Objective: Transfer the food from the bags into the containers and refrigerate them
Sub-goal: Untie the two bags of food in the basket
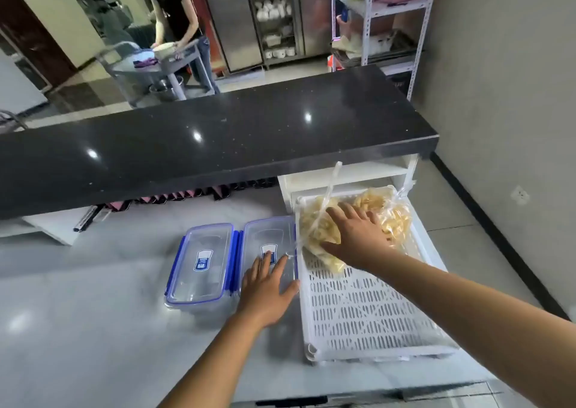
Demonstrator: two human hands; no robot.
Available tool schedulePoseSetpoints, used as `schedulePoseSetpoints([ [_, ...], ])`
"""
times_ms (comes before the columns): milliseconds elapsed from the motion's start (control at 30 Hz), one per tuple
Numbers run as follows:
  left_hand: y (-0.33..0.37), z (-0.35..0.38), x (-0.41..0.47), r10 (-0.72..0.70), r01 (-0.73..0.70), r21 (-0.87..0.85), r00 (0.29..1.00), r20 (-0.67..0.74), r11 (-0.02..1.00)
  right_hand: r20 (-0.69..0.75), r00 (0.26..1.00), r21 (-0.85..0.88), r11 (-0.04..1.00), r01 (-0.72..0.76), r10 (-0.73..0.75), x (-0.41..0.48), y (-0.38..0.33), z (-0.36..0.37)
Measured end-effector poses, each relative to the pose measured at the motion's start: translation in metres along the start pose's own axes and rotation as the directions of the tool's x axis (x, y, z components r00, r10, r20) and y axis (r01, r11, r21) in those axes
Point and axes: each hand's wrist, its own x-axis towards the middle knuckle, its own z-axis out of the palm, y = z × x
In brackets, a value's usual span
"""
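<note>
Two clear plastic bags of pale yellow food lie at the far end of a white slotted tray [367, 311] on the grey counter. My right hand [358, 236] rests flat on the nearer bag [318, 230], fingers spread; the second bag [392, 211] lies just behind it. Left of the tray stand two clear lidded containers with blue clips. My left hand [268, 289] lies open on the lid of the right container [271, 236]. The left container [202, 264] stands untouched beside it.
A raised black countertop [218, 139] runs across behind the work surface, with a white shelf under its right end. The grey counter [78, 314] extends to the left. Another person stands at a metal cart [156, 64] in the far left background. Metal shelving is far right.
</note>
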Motion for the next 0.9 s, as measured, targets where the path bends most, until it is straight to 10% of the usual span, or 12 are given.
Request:
schedulePoseSetpoints([
  [367, -0.014, -0.005, 0.007, 0.072, -0.073, 0.006, 0.996, 0.051, 0.997, -0.279, 0.931, 0.311, 0.939, -0.145, 0.236, 0.022, -0.016, 0.010],
  [567, -0.019, -0.034, 0.026, 0.089, -0.134, -0.368, 0.987, -0.136, 0.920, -0.284, 0.922, 0.290, 0.940, -0.178, 0.262, 0.017, -0.026, 0.013],
  [900, 0.041, -0.085, 0.075, 0.416, -0.442, -0.365, 0.897, -0.154, 0.819, -0.323, 0.905, 0.359, 0.920, -0.155, 0.278, 0.000, -0.032, -0.001],
])
